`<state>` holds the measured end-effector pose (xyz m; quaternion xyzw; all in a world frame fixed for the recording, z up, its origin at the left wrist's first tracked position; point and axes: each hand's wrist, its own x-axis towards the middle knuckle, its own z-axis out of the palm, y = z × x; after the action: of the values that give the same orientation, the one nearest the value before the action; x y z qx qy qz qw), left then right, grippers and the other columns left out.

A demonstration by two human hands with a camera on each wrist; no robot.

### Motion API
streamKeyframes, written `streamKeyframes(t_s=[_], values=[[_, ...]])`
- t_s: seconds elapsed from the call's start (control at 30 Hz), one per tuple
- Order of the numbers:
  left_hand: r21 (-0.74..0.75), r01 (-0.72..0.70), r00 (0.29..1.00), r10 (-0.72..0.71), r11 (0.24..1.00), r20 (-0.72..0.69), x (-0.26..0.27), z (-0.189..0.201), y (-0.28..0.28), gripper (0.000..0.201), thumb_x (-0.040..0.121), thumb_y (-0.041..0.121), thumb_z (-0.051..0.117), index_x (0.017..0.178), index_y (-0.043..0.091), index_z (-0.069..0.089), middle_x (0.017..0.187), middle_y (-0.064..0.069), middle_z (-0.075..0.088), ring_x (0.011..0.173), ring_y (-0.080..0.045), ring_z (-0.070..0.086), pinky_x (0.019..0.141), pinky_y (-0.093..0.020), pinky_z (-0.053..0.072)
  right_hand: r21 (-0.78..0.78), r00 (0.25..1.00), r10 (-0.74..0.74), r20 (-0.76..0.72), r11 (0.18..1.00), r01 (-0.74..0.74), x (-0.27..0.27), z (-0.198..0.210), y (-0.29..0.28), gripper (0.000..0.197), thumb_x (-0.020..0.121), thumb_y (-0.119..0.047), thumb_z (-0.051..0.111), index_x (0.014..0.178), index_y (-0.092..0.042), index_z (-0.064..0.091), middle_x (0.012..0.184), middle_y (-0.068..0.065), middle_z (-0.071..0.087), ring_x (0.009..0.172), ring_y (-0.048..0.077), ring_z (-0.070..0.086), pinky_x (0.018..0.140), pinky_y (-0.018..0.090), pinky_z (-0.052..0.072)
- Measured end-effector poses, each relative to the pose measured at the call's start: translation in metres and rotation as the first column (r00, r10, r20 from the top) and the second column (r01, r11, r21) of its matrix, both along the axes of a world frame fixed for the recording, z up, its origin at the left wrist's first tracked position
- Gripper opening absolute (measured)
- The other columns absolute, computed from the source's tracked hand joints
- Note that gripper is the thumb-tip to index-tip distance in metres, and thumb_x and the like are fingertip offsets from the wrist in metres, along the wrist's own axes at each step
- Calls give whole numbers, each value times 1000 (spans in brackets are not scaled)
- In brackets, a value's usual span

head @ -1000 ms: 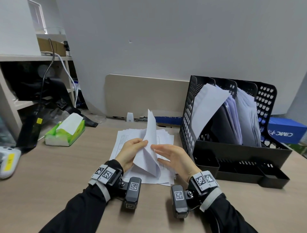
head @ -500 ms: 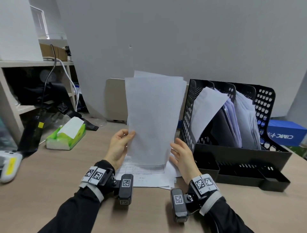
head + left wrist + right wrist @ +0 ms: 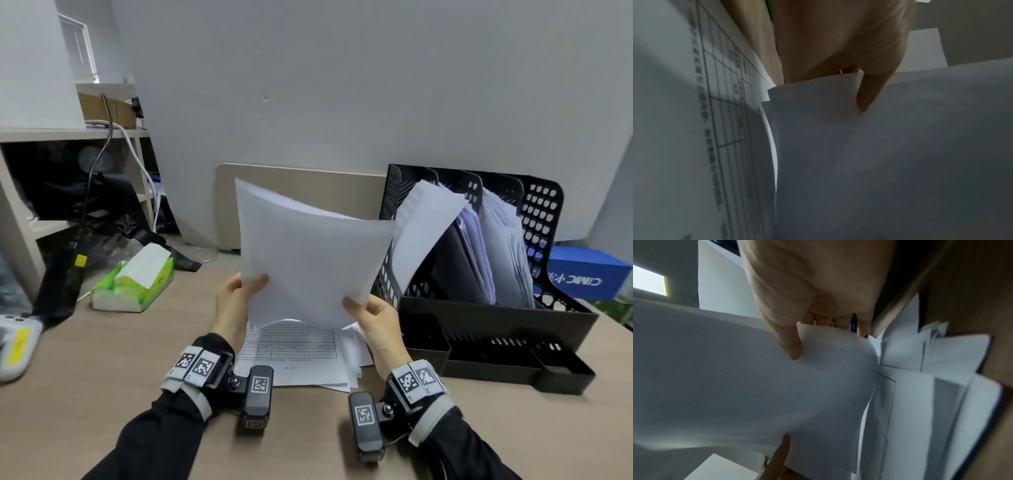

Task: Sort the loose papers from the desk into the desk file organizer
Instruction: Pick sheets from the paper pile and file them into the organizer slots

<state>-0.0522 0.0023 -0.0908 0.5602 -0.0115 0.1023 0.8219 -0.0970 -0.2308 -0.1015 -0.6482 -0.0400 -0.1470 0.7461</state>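
I hold a thin sheaf of white sheets (image 3: 308, 260) upright above the desk, tilted toward the right. My left hand (image 3: 245, 286) pinches its lower left corner, thumb (image 3: 867, 91) on the near face. My right hand (image 3: 364, 308) pinches the lower right corner, thumb (image 3: 791, 344) in front and fingers behind. Under the sheaf a stack of loose papers (image 3: 301, 356) with a printed table lies flat on the desk. The black mesh file organizer (image 3: 496, 308) stands right of my hands; its slots hold papers, one sheet (image 3: 424, 226) leaning out of the left slot.
A green tissue pack (image 3: 133, 284) lies at the left of the desk. A white and yellow device (image 3: 15, 342) sits at the far left edge. Shelves (image 3: 68, 192) with cables stand beyond. A beige board (image 3: 301, 185) leans on the wall; a blue box (image 3: 582, 270) is behind the organizer.
The sheets went from being lifted off the stack to upright in both hands. They now sit lower and tilted toward the organizer, with my right hand nearer its left wall.
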Motion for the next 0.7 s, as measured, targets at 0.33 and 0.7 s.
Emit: streamKeyframes(t_s=[0.33,0.7], values=[[29,4,1000,-4,1000,-9,-5,4,-8,24,84,9,76,107,9,69,98,-6,77,89,-23,74,77,-35,57,-24,1000,-22,9,999,22,1,-3,0,27,92,3,61,118,-6,65,114,5,74,109,21,69,96,38,54],[123,107,993,-113,987,43,-10,5,-13,42,63,16,84,102,10,72,97,-6,78,90,-23,74,82,-35,58,82,997,-53,51,995,49,-6,6,4,26,85,2,71,108,-9,69,104,6,77,97,21,73,80,30,55]])
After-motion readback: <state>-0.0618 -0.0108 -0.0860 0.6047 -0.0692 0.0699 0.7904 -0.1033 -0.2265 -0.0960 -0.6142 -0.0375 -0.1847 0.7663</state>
